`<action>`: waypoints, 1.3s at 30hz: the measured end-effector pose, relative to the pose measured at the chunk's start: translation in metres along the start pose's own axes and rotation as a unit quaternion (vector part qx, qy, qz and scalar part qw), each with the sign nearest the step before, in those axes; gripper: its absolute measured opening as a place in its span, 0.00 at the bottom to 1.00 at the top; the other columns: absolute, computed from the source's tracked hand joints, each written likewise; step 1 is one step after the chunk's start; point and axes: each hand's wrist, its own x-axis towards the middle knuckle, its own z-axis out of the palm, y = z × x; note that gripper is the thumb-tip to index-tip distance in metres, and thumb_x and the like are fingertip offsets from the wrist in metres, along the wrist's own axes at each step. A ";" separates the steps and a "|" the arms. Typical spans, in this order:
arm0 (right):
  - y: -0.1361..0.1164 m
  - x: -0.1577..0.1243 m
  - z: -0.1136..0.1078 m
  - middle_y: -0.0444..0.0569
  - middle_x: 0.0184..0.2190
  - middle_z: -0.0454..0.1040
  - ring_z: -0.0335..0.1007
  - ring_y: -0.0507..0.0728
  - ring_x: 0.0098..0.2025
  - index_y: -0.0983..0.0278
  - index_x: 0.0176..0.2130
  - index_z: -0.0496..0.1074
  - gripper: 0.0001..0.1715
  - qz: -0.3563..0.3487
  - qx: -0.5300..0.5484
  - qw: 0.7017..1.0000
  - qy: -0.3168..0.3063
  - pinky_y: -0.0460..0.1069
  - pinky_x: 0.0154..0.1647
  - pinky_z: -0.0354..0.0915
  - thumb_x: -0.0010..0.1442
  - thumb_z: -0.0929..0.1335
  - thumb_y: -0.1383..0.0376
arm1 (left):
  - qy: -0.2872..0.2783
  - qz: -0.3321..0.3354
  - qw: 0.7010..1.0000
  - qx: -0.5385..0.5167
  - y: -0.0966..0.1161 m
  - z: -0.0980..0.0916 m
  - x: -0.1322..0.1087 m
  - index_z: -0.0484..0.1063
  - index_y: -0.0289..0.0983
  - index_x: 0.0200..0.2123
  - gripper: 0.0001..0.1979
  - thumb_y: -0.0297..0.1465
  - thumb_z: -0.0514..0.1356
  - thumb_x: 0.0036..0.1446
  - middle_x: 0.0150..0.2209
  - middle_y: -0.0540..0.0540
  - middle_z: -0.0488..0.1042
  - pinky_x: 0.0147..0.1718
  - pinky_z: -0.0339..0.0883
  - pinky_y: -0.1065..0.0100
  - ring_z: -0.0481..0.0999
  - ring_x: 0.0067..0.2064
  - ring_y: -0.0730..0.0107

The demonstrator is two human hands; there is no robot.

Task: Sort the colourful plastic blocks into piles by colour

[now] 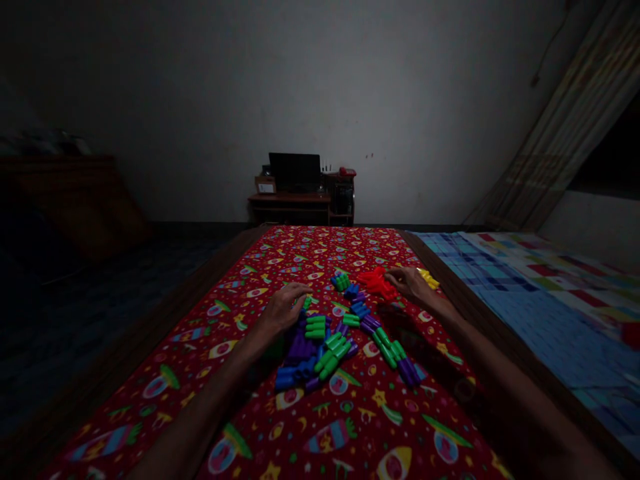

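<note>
Colourful plastic toy building blocks lie on a red printed cloth. My left hand (284,308) is at the left of a pile, its fingers curved and apart from the thumb, beside a small green block (307,303). Below it are purple blocks (300,348), green blocks (333,357) and blue blocks (286,379). My right hand (413,284) has its fingertips pinched at the edge of a heap of red blocks (375,283), on one of them as far as I can see. Yellow blocks (429,279) lie just beyond that hand, partly hidden by it.
The red cloth (260,427) covers a long surface with dark brown edges. A winding row of green, blue and purple blocks (383,343) runs between my hands. Blue checked bedding (480,293) lies to the right. A desk with a monitor (295,172) stands against the far wall.
</note>
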 end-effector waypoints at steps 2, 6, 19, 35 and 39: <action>-0.017 -0.041 0.008 0.53 0.35 0.79 0.74 0.58 0.34 0.65 0.44 0.78 0.25 -0.024 0.026 0.999 -0.013 0.50 0.36 0.67 0.66 0.58 0.55 | -0.024 -0.008 1.000 0.014 -0.007 0.000 -0.003 0.76 0.38 0.43 0.17 0.37 0.50 0.63 0.45 0.41 0.78 0.50 0.71 0.59 0.77 0.48 0.61; -0.035 -0.126 0.032 0.59 0.64 0.61 0.59 0.65 0.63 0.61 0.65 0.59 0.33 -0.053 -0.012 0.999 -0.001 0.60 0.59 0.63 0.66 0.58 0.52 | -0.048 -0.063 0.993 0.087 -0.030 0.008 -0.016 0.73 0.40 0.51 0.22 0.44 0.52 0.61 0.54 0.40 0.73 0.57 0.63 0.51 0.70 0.57 0.54; -0.093 -0.056 0.120 0.61 0.68 0.51 0.40 0.67 0.70 0.64 0.68 0.50 0.37 0.059 0.143 0.988 0.009 0.68 0.67 0.45 0.67 0.54 0.49 | -0.050 -0.148 0.988 -0.019 -0.028 0.017 -0.067 0.59 0.38 0.63 0.29 0.44 0.38 0.66 0.63 0.40 0.63 0.65 0.51 0.54 0.59 0.66 0.61; -0.074 0.058 0.087 0.52 0.40 0.76 0.69 0.57 0.43 0.66 0.43 0.73 0.23 -0.006 0.111 0.990 -0.092 0.51 0.48 0.63 0.69 0.55 0.56 | 0.030 -0.166 0.984 -0.049 -0.018 0.006 -0.071 0.64 0.36 0.58 0.25 0.39 0.42 0.65 0.58 0.38 0.70 0.58 0.63 0.53 0.69 0.59 0.60; -0.091 0.036 0.090 0.51 0.41 0.75 0.69 0.55 0.43 0.67 0.43 0.73 0.28 -0.042 0.156 0.979 -0.121 0.49 0.46 0.64 0.68 0.55 0.51 | 0.011 -0.167 0.985 -0.044 -0.018 0.007 -0.069 0.63 0.34 0.60 0.28 0.42 0.40 0.65 0.59 0.37 0.68 0.60 0.61 0.54 0.67 0.61 0.60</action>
